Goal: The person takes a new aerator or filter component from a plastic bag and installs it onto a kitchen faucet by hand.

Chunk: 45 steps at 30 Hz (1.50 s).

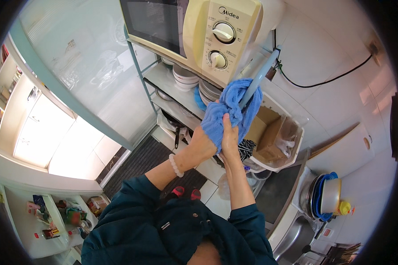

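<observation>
A fluffy blue towel (247, 105) hangs at a light blue bar (254, 87) beside the microwave (229, 39). Its lower part is bunched between both my hands. My left hand (202, 143), with a pale bead bracelet (176, 166) at the wrist, grips the towel from the left, its fingers mostly covered by the cloth. Close against it, my right hand (229, 134) is closed on the towel with the thumb pointing up along it. Whether the towel is looped round the bar or only lies over it, I cannot tell.
Under the microwave, a rack holds stacked bowls (184, 78), plates (209, 93) and a pan with a black handle (177, 138). Right of my hands stands a white bin (292, 152) with a cardboard box (269, 132) in it. A sink (292, 240) lies lower right.
</observation>
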Motion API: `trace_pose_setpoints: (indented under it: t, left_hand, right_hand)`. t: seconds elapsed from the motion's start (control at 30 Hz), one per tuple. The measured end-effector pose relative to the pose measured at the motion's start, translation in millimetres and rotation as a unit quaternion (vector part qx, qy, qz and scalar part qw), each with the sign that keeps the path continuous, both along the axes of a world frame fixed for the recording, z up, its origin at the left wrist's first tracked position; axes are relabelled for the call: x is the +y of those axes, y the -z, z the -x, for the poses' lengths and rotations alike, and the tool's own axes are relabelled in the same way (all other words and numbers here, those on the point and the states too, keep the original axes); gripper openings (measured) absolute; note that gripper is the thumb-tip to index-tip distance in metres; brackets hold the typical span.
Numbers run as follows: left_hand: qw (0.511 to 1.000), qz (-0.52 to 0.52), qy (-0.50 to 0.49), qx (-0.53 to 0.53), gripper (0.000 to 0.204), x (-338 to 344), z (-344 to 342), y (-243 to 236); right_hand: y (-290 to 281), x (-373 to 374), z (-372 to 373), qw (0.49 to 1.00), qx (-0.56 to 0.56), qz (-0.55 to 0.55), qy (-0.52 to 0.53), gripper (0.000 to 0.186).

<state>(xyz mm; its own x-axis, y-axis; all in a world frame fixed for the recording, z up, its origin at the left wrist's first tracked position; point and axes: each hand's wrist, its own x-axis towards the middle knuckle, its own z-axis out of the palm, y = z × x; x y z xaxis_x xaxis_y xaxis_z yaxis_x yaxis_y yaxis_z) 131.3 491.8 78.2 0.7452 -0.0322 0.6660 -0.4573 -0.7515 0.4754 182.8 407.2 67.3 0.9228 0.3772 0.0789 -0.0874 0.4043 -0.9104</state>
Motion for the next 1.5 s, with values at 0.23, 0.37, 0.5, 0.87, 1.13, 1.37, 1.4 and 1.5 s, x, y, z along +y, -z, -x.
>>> trace_pose_setpoints:
  t: [0.23,0.37,0.5,0.87,1.13,1.37,1.4,1.5]
  left_hand:
    - [0.988,0.059,0.06,0.126,0.062,-18.2,42.8,6.0]
    - [0.963,0.199,0.129,0.124,0.073,-42.0,48.7,21.0]
    - [0.918,0.293,0.205,0.17,0.086,-38.1,40.2,14.0]
    - [0.445,0.834,0.312,0.097,0.084,-20.0,56.0,1.3]
    - [0.498,0.81,0.31,-0.004,0.081,26.8,124.3,-10.1]
    - [0.601,0.785,0.118,0.089,0.07,74.1,128.8,-20.9]
    - [0.63,0.766,0.077,0.105,0.07,78.7,119.0,-23.5]
    - [0.685,0.716,-0.02,0.135,0.067,74.2,91.4,-30.7]
  right_hand:
    - [7.7,-23.5,-15.4,0.951,0.226,-0.161,-0.134,0.052]
    - [13.4,-6.0,-2.2,0.998,0.041,-0.016,-0.047,0.047]
    - [38.4,-5.9,-20.9,0.998,-0.011,-0.011,-0.069,0.046]
    - [23.3,-3.4,-17.6,0.995,0.071,0.0,-0.075,0.052]
    - [37.0,-34.3,-6.9,0.997,0.058,0.018,-0.043,0.037]
    - [-4.6,-29.6,51.8,0.978,0.122,-0.097,-0.141,0.034]
    - [-9.5,-27.8,57.5,0.981,0.113,-0.092,-0.13,0.034]
    - [-17.8,-26.7,70.9,0.987,0.103,-0.075,-0.099,0.036]
